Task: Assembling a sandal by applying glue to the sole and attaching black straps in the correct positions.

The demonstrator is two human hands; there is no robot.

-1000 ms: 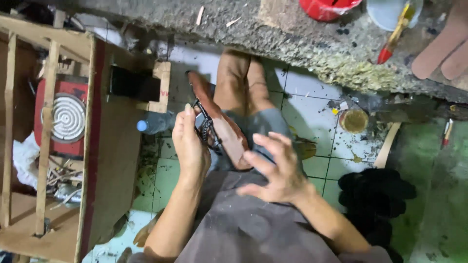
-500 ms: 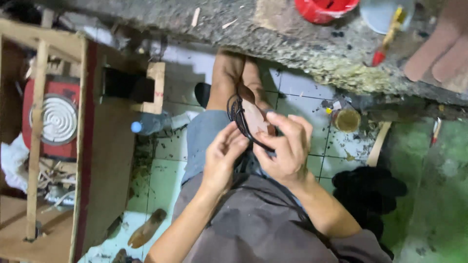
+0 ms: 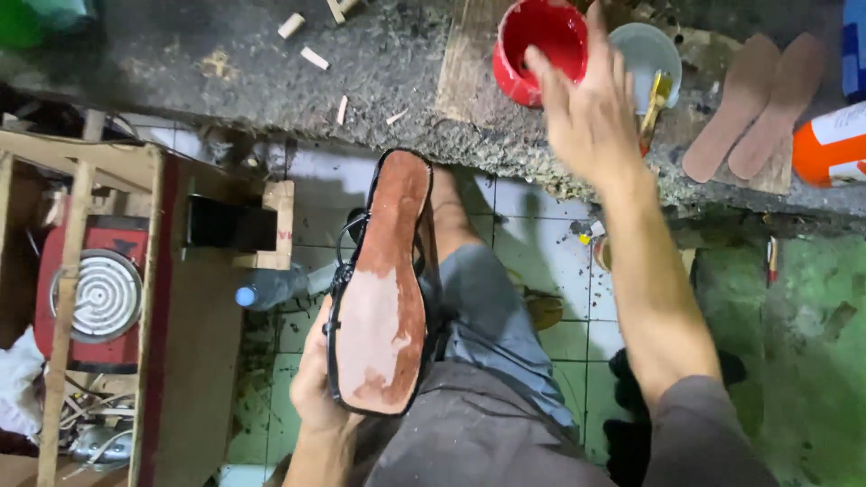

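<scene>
Left hand is gripping the sandal sole-up over the lap, just below the worktop edge. Right hand is hovering released, fingers spread, over the red bowl on the worktop.

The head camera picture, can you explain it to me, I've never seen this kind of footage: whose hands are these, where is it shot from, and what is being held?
The picture comes from a camera worn on a person's head, looking down, so both arms belong to the wearer and the lap fills the bottom of the view. There is no machine here, only bare hands.

The left hand holds a sandal turned bottom up, showing its reddish-brown sole and black edging. The right hand is raised over a rough grey workbench, fingers spread and holding nothing, next to a red pot and a pale bowl with a yellow-handled tool in it.

Also on the bench lie two pinkish insole pieces and an orange and white container. On the left, below, a red electric hotplate sits inside a wooden frame.
</scene>
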